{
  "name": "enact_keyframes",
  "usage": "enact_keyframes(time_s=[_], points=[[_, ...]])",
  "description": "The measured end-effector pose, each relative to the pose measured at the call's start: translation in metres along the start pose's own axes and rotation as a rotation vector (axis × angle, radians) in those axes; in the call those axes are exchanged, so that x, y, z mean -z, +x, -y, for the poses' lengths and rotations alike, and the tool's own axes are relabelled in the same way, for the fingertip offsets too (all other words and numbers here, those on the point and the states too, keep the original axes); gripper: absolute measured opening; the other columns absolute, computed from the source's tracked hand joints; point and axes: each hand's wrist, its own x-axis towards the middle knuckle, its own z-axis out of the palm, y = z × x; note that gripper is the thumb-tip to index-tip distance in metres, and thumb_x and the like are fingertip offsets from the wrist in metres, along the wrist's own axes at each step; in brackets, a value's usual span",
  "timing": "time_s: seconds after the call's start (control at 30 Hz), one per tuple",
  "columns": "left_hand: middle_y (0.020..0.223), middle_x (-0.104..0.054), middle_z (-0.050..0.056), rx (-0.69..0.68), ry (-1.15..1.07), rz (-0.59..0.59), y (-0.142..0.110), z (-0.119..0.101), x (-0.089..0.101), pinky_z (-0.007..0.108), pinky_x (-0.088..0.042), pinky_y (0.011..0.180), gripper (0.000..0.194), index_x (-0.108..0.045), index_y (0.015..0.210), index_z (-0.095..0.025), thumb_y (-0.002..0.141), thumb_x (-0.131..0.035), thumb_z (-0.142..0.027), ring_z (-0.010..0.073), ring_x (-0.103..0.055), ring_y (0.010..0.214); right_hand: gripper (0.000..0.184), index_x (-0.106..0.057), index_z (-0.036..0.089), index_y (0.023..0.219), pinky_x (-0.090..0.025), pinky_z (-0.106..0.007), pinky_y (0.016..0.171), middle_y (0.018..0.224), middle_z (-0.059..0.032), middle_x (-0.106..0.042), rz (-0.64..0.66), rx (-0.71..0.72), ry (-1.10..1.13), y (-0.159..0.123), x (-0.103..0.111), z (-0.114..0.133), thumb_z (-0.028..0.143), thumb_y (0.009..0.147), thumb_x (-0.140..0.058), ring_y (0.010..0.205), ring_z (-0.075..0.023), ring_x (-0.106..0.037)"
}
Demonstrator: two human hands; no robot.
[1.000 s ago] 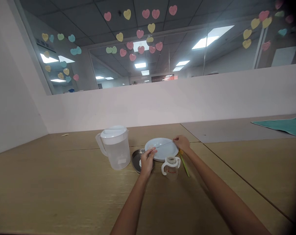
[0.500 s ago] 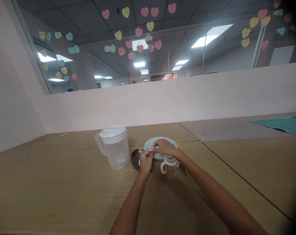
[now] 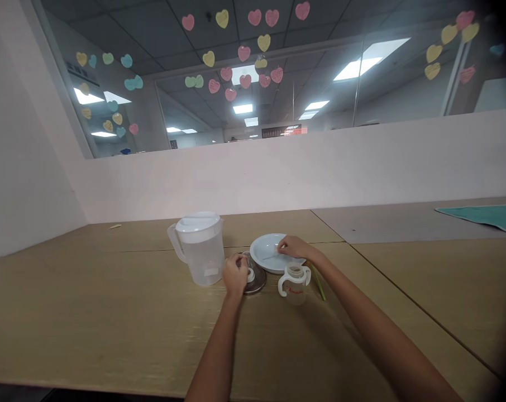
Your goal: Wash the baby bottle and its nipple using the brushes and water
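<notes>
My right hand (image 3: 294, 247) is over the white plate (image 3: 259, 244), fingertips pinched on a small translucent piece (image 3: 277, 249) too small to name. A thin pale line lies on the plate beside it. My left hand (image 3: 235, 273) is at the left side of the round metal tray (image 3: 259, 286), fingers closed together; whatever they may hold is hidden. On the tray sit a white ring (image 3: 250, 274) and a clear piece behind it. Nearer me stands an uncapped baby bottle (image 3: 295, 290) with two white handles and red print, untouched.
A lidded clear plastic pitcher (image 3: 201, 259) stands just left of the tray. A thin yellow-green stick (image 3: 318, 282) lies right of the bottle. At the far right is a teal cloth (image 3: 487, 215). The white wall (image 3: 253, 178) bounds the table's back.
My hands, together over the tray and plate around a small clear piece, have come apart. The left moved left and down; the right moved right over the plate. The view shifted slightly.
</notes>
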Motion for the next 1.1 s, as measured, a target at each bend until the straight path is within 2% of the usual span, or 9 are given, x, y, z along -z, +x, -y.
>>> enact_keyframes(time_s=[0.17, 0.33, 0.43, 0.53, 0.63, 0.7, 0.8, 0.93, 1.1], points=[[0.077, -0.068, 0.005, -0.022, 0.119, 0.104, -0.002, 0.005, -0.003, 0.030, -0.042, 0.071, 0.026, -0.067, 0.071, -0.020, 0.065, -0.046, -0.005, 0.0217, -0.060, 0.080, 0.008, -0.068, 0.018, 0.057, -0.038, -0.021, 0.058, 0.061, -0.0025, -0.066, 0.059, -0.076, -0.064, 0.000, -0.007, -0.013, 0.017, 0.058, -0.061, 0.063, -0.0152, -0.058], [0.079, -0.067, 0.006, -0.114, 0.213, 0.187, -0.004, 0.002, -0.007, 0.029, -0.040, 0.074, 0.024, -0.064, 0.066, -0.019, 0.063, -0.048, -0.003, 0.0217, -0.058, 0.084, 0.007, -0.068, 0.016, 0.061, -0.039, -0.020, 0.058, 0.058, 0.0002, -0.063, 0.035, 0.021, -0.037, -0.003, -0.013, -0.006, 0.019, 0.060, -0.061, 0.058, -0.0127, -0.055], [0.077, -0.066, 0.007, -0.127, 0.253, 0.204, -0.004, 0.001, -0.007, 0.028, -0.040, 0.071, 0.019, -0.062, 0.063, -0.018, 0.065, -0.049, -0.004, 0.0212, -0.059, 0.080, 0.018, -0.069, 0.015, 0.075, -0.040, -0.022, 0.066, 0.073, -0.0029, -0.066, -0.079, 0.082, -0.013, 0.000, -0.006, -0.001, 0.019, 0.071, -0.051, 0.067, -0.0134, -0.056], [0.073, -0.064, 0.008, -0.115, 0.274, 0.169, -0.004, 0.000, -0.005, 0.028, -0.039, 0.069, 0.018, -0.060, 0.061, -0.017, 0.070, -0.048, -0.008, 0.0210, -0.058, 0.078, 0.029, -0.066, 0.015, 0.091, -0.040, -0.024, 0.073, 0.089, -0.0066, -0.066, -0.242, 0.120, 0.012, -0.002, 0.014, 0.005, 0.021, 0.081, -0.039, 0.080, -0.0145, -0.056], [0.075, -0.062, 0.008, -0.090, 0.267, 0.082, -0.003, -0.003, -0.001, 0.028, -0.038, 0.067, 0.020, -0.059, 0.065, -0.017, 0.076, -0.043, -0.011, 0.0208, -0.057, 0.078, 0.030, -0.064, 0.015, 0.094, -0.041, -0.023, 0.067, 0.078, -0.0046, -0.064, -0.393, 0.163, 0.132, -0.016, 0.040, 0.017, 0.028, 0.083, -0.040, 0.070, -0.0132, -0.056], [0.078, -0.061, 0.007, -0.080, 0.250, 0.034, -0.003, -0.006, 0.003, 0.028, -0.038, 0.067, 0.021, -0.058, 0.069, -0.018, 0.079, -0.040, -0.013, 0.0195, -0.056, 0.077, 0.027, -0.064, 0.016, 0.092, -0.041, -0.021, 0.061, 0.074, -0.0028, -0.063, -0.345, 0.181, 0.214, -0.031, 0.055, 0.028, 0.028, 0.081, -0.043, 0.064, -0.0117, -0.056], [0.078, -0.059, 0.005, -0.098, 0.185, -0.024, -0.005, -0.009, 0.006, 0.026, -0.038, 0.067, 0.020, -0.056, 0.071, -0.019, 0.078, -0.038, -0.012, 0.0172, -0.056, 0.075, 0.024, -0.065, 0.017, 0.085, -0.040, -0.019, 0.055, 0.075, -0.0021, -0.062, -0.175, 0.227, 0.241, -0.051, 0.067, 0.044, 0.026, 0.079, -0.044, 0.062, -0.0107, -0.056], [0.076, -0.056, 0.003, -0.183, 0.031, -0.080, -0.006, -0.009, 0.005, 0.026, -0.040, 0.069, 0.015, -0.054, 0.074, -0.020, 0.074, -0.041, -0.011, 0.0166, -0.055, 0.074, 0.024, -0.066, 0.016, 0.085, -0.038, -0.019, 0.051, 0.068, -0.0011, -0.060, -0.065, 0.231, 0.203, -0.061, 0.066, 0.056, 0.024, 0.079, -0.044, 0.058, -0.0104, -0.055], [0.082, -0.056, 0.003, -0.205, -0.062, -0.042, -0.007, -0.009, 0.001, 0.028, -0.042, 0.074, 0.017, -0.053, 0.082, -0.019, 0.073, -0.043, -0.011, 0.0175, -0.054, 0.080, 0.024, -0.066, 0.015, 0.089, -0.038, -0.019, 0.051, 0.067, -0.0014, -0.061, -0.015, 0.188, 0.145, -0.057, 0.059, 0.058, 0.021, 0.077, -0.047, 0.054, -0.0097, -0.054]])
